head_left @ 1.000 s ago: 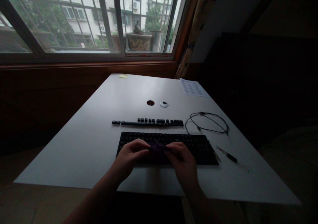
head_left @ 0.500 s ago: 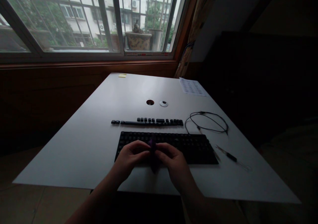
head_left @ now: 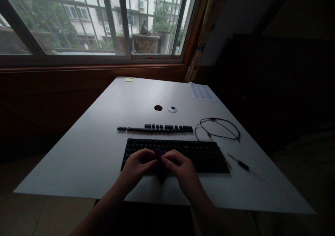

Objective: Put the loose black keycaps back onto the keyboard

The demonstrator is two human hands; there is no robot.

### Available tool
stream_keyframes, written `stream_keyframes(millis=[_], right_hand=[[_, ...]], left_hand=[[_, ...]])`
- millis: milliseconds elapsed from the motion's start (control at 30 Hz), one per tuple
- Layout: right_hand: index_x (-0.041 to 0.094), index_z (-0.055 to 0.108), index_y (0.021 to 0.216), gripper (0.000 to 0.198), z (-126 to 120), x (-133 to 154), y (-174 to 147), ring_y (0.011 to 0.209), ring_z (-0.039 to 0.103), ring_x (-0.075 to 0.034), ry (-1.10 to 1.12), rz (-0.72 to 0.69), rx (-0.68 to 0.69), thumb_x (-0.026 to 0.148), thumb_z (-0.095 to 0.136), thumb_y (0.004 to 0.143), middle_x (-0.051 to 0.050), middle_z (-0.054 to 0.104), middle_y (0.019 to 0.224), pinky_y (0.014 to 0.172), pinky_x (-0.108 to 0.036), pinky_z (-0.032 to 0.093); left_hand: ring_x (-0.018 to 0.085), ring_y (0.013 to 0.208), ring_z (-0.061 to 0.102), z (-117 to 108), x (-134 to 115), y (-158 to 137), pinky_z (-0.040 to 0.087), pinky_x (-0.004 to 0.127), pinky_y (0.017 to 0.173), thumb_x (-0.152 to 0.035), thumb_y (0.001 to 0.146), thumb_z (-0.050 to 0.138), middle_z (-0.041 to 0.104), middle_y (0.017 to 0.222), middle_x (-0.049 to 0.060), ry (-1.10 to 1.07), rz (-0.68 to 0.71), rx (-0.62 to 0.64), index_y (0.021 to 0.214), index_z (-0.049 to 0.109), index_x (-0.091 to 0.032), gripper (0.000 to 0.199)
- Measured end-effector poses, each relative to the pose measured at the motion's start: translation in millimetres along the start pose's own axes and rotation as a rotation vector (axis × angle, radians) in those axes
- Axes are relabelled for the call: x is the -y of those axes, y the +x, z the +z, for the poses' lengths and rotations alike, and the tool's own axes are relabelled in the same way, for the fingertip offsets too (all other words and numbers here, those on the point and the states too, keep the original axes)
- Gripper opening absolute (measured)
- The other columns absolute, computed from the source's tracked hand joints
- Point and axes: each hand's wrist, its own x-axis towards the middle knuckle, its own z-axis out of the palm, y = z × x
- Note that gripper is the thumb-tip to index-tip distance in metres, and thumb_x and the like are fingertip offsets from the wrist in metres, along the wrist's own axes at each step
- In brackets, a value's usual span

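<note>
Between my two hands hangs a dark purple cloth (head_left: 161,171), its lower end drooping in front of the keyboard. My left hand (head_left: 137,164) pinches it from the left with thumb and fingers. From the other side my right hand (head_left: 180,164) pinches it too, fingertips close to those of the left. Whether anything is wrapped inside the cloth cannot be seen. Beneath and behind the hands lies a black keyboard (head_left: 204,155), partly covered by them. Loose black keycaps (head_left: 169,127) are laid out in rows just beyond it.
Right of the keyboard lie a thin tool with a black handle (head_left: 244,165), tweezers (head_left: 228,163) and a coiled black cable (head_left: 220,136). A round hole (head_left: 158,108) and its white cover (head_left: 172,109) are farther back. Printed paper (head_left: 202,91) and yellow notes (head_left: 129,79) lie at the white table's (head_left: 86,142) far edge.
The cloth has shifted slightly and bunched lower between my fingers, its hanging part a little wider. Both hands stay in nearly the same place.
</note>
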Motion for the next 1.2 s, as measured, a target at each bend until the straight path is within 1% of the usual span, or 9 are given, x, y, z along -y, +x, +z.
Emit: stream_keyframes(millis=[100, 167, 367, 567, 767, 900, 1033, 1100, 1200], right_hand=[[0.020, 0.077, 0.087, 0.028, -0.1, -1.8, 2.7, 0.081, 0.070, -0.021, 0.059, 0.107, 0.024, 0.045, 0.082, 0.075, -0.003, 0.076, 0.084, 0.074, -0.032, 0.055], [0.020, 0.078, 0.089, 0.028, -0.5, -1.5, 4.2, 0.082, 0.071, -0.021, 0.067, 0.133, 0.049, 0.044, 0.082, 0.075, -0.004, 0.077, 0.086, 0.075, -0.032, 0.055], [0.019, 0.078, 0.085, 0.028, -0.5, -1.0, 5.1, 0.082, 0.072, -0.023, 0.028, 0.131, 0.045, 0.045, 0.080, 0.074, -0.005, 0.077, 0.084, 0.075, -0.035, 0.055], [0.019, 0.078, 0.084, 0.026, 0.7, -1.0, 5.4, 0.080, 0.071, -0.023, -0.004, 0.114, 0.021, 0.044, 0.078, 0.075, -0.005, 0.077, 0.081, 0.075, -0.034, 0.054], [0.018, 0.077, 0.081, 0.025, 2.2, -4.6, 6.1, 0.075, 0.068, -0.020, 0.002, 0.126, -0.017, 0.043, 0.076, 0.075, -0.004, 0.074, 0.078, 0.070, -0.030, 0.051], [0.018, 0.076, 0.079, 0.025, 4.3, -11.1, 6.8, 0.074, 0.065, -0.019, 0.071, 0.147, -0.034, 0.041, 0.078, 0.073, -0.004, 0.073, 0.077, 0.069, -0.029, 0.049], [0.018, 0.075, 0.084, 0.028, 5.2, -21.0, 6.8, 0.073, 0.062, -0.017, 0.219, 0.179, -0.092, 0.045, 0.079, 0.075, -0.003, 0.072, 0.079, 0.069, -0.028, 0.047], [0.019, 0.075, 0.087, 0.030, 4.6, -24.4, 6.4, 0.074, 0.062, -0.017, 0.277, 0.184, -0.121, 0.046, 0.080, 0.076, -0.003, 0.072, 0.082, 0.069, -0.027, 0.047], [0.019, 0.075, 0.089, 0.032, 3.4, -23.4, 5.1, 0.075, 0.063, -0.017, 0.289, 0.182, -0.123, 0.047, 0.081, 0.076, -0.003, 0.072, 0.083, 0.070, -0.028, 0.048]], left_hand=[[0.022, 0.082, 0.072, -1.4, 0.1, 0.8, 0.056, 0.032, 0.076, -0.036, 0.075, 0.084, 0.077, 0.087, 0.006, 0.044, 0.018, -0.002, 0.089, 0.072, -0.017, 0.027], [0.023, 0.083, 0.072, -2.8, 1.4, 1.4, 0.056, 0.031, 0.076, -0.035, 0.074, 0.084, 0.077, 0.087, 0.006, 0.046, 0.025, 0.001, 0.089, 0.072, -0.017, 0.027], [0.021, 0.085, 0.072, -4.7, 6.1, 3.0, 0.056, 0.032, 0.078, -0.033, 0.074, 0.085, 0.076, 0.090, 0.004, -0.038, 0.019, 0.005, 0.096, 0.068, -0.018, 0.032], [0.020, 0.085, 0.072, -5.0, 7.2, 5.5, 0.055, 0.031, 0.079, -0.030, 0.075, 0.085, 0.075, 0.089, 0.002, 0.015, 0.042, 0.001, 0.094, 0.067, -0.019, 0.028], [0.017, 0.082, 0.070, -4.6, 6.5, 4.1, 0.053, 0.028, 0.075, -0.028, 0.075, 0.084, 0.073, 0.085, 0.001, 0.028, 0.041, 0.006, 0.090, 0.066, -0.019, 0.025], [0.017, 0.083, 0.069, -5.0, 5.3, 4.4, 0.053, 0.027, 0.075, -0.027, 0.074, 0.085, 0.073, 0.088, 0.002, -0.030, 0.016, 0.025, 0.089, 0.065, -0.018, 0.027], [0.016, 0.084, 0.069, -7.7, 5.7, 6.1, 0.052, 0.027, 0.077, -0.028, 0.072, 0.087, 0.074, 0.090, 0.002, -0.108, 0.007, 0.028, 0.089, 0.064, -0.018, 0.030], [0.016, 0.085, 0.069, -9.3, 6.5, 6.9, 0.052, 0.027, 0.078, -0.029, 0.072, 0.088, 0.074, 0.089, 0.001, -0.119, 0.011, 0.025, 0.089, 0.064, -0.018, 0.031], [0.017, 0.086, 0.069, -10.8, 8.1, 7.5, 0.052, 0.027, 0.079, -0.030, 0.073, 0.087, 0.074, 0.090, 0.001, -0.099, 0.019, 0.017, 0.091, 0.064, -0.019, 0.032]])
